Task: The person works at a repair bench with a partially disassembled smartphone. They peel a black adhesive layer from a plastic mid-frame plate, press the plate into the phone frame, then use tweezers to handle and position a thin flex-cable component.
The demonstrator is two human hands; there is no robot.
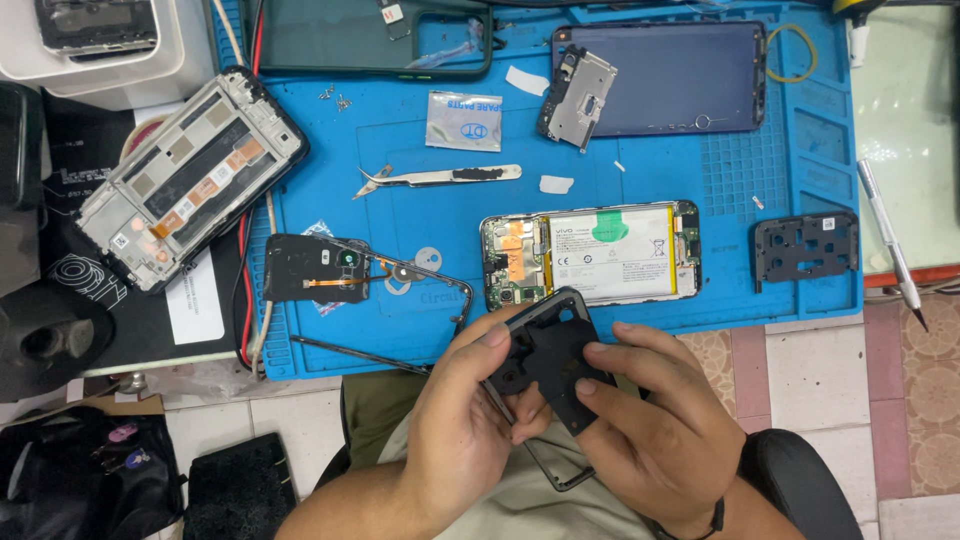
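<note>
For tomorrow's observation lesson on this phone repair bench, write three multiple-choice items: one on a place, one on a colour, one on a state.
1. Where do the tweezers lie?
A. on the blue mat
B. on the floor tiles
C. in the white box

2. What colour is the part held in both hands?
A. white
B. black
C. red

3. How is the phone on the mat?
A. sealed
B. opened, battery showing
C. wrapped

Answers: 1 A, they rest on the mat above the phone. 2 B, the left hand and right hand grip a black plastic piece. 3 B, its white battery is exposed.
</note>
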